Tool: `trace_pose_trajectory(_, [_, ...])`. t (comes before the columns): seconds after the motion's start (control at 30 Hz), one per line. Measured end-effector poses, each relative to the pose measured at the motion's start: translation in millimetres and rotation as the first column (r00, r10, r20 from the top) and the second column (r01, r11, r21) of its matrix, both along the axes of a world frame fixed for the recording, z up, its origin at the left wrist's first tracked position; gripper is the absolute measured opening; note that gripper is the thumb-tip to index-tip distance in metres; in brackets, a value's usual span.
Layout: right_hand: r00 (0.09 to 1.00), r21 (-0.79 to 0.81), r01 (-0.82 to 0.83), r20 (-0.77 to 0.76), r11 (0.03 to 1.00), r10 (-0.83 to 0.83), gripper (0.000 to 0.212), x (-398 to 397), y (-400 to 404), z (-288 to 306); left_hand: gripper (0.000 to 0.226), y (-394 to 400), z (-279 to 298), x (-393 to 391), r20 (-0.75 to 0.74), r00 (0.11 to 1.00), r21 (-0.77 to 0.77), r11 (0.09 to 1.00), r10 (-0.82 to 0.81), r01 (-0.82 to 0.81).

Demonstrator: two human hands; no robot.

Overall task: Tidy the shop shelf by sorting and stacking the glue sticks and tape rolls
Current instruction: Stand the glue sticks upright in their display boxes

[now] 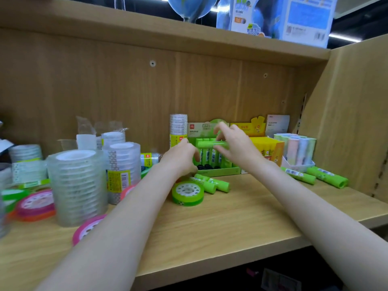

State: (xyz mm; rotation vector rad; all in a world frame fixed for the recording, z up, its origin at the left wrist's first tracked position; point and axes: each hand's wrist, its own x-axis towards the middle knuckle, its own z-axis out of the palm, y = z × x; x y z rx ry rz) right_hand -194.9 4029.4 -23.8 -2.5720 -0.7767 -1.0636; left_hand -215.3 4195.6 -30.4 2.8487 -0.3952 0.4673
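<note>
Right hand (pixel 235 143) pinching green glue stick (pixel 206 143) sideways over green box (pixel 218 172); left hand (pixel 182 156) curled at its end, grip unclear. Risk: sideways stick jams, topples upright row.

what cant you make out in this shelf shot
Head view only:
- Green glue stick: motion blur smears its label; both hands cover its ends.
- Green display box: the right hand and left hand hide most of its sticks.
- Pink tape roll: the left forearm covers its right side.
</note>
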Motion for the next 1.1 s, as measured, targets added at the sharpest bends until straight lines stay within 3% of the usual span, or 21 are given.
trace_pose_trajectory(0.1, [0.999,0.011,-0.03,0.03,0.999,0.03,0.05,7.9,1.4,-3.6,0.032,0.7,-0.7,2.2,0.0,1.0,-0.004,1.0,-0.001,0.001])
trace_pose_trajectory(0.27, [0.983,0.31,-0.152,0.144,0.939,0.112,0.051,8.0,-10.9,2.2,0.026,2.0,0.0,5.0,-0.007,1.0,-0.031,0.999,-0.019,0.019])
trace_pose_trajectory(0.33, [0.984,0.344,-0.158,0.135,0.926,0.117,0.052,5.2,-11.7,3.9,0.019,3.9,2.5,5.5,-0.01,0.999,-0.138,0.989,-0.047,0.045])
trace_pose_trajectory(0.43, [0.982,0.311,-0.181,0.106,0.933,0.155,0.048,-0.6,-8.3,2.8,0.031,7.1,5.6,4.8,-0.031,0.998,-0.311,0.949,-0.055,0.043])
trace_pose_trajectory(0.57, [0.984,0.224,-0.175,0.059,0.959,0.166,0.044,-1.9,-4.5,-0.3,0.034,6.1,5.8,3.5,-0.005,1.0,-0.335,0.942,-0.028,0.025])
trace_pose_trajectory(0.67, [0.999,0.136,-0.034,0.011,0.99,0.032,0.044,2.2,-5.5,-3.2,0.035,6.2,6.7,2.6,0.028,1.0,-0.363,0.932,-0.001,0.011])
trace_pose_trajectory(0.77, [0.99,0.028,0.125,-0.067,0.992,-0.123,0.042,8.0,-7.2,-7.0,0.037,4.8,6.8,0.3,0.03,0.999,-0.344,0.939,0.02,-0.008])
trace_pose_trajectory(0.9, [0.97,-0.066,0.238,-0.041,0.969,-0.241,0.041,14.3,-6.7,-12.6,0.039,1.7,7.2,-2.5,0.023,0.999,-0.292,0.956,0.046,-0.038])
trace_pose_trajectory(1.1, [0.957,-0.121,0.264,-0.086,0.957,-0.276,0.045,17.6,-8.0,-11.1,0.039,4.7,4.2,-0.4,-0.01,0.997,-0.267,0.96,0.08,-0.08])
